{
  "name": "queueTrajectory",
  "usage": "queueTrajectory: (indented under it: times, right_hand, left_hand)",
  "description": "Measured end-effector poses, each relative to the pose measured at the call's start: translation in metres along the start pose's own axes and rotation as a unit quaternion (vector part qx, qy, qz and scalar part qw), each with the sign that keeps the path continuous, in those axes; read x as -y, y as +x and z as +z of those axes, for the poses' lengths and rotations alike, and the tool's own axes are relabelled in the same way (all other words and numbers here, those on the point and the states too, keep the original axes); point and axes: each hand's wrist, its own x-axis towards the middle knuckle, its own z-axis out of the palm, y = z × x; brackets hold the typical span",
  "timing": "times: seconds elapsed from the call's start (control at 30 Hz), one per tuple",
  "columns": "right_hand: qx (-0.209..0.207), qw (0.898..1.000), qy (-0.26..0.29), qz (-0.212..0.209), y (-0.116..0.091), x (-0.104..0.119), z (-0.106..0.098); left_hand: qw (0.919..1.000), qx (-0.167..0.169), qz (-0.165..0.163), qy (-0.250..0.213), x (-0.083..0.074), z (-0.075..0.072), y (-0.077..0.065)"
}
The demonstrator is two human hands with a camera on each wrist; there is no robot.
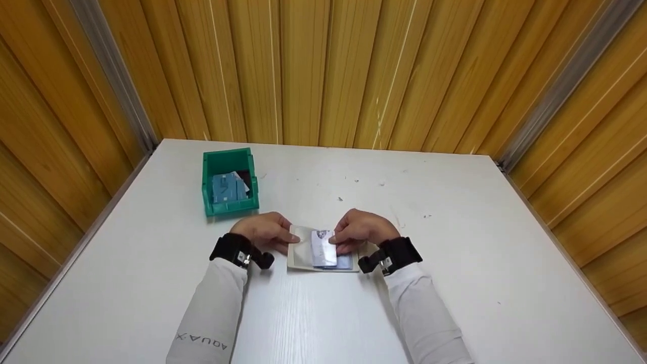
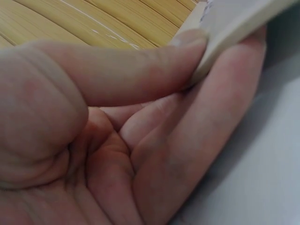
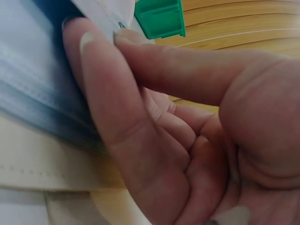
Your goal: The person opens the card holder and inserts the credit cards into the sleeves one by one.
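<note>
A cream card holder (image 1: 302, 260) with a stitched edge lies spread in front of me, low over the white table. My left hand (image 1: 264, 230) pinches its left edge between thumb and fingers; the left wrist view shows the thumb on top of the cover (image 2: 220, 54). Over the holder's middle stands a whitish card (image 1: 323, 253) with a dark printed mark, its right edge pinched by my right hand (image 1: 366, 227). Under that card, bluish clear sleeves (image 1: 344, 262) show, also in the right wrist view as layered sleeves (image 3: 37, 89). I cannot tell whether the card sits inside a sleeve.
A green bin (image 1: 231, 206) stands beyond my left hand, with blue cards (image 1: 225, 188) and a dark red item inside. Small dark specks mark the white table (image 1: 455, 202). Yellow wood-look panels (image 1: 303, 76) wall in the back and both sides.
</note>
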Motion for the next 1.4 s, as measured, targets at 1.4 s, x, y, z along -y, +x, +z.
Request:
queueTrajectory:
  times: [1.4]
  right_hand:
    - [-0.068, 0.997, 0.010, -0.044, 0.000, 0.022, 0.039]
  left_hand:
    - [0.9955, -0.016, 0.038, 0.086, 0.002, -0.003, 0.000]
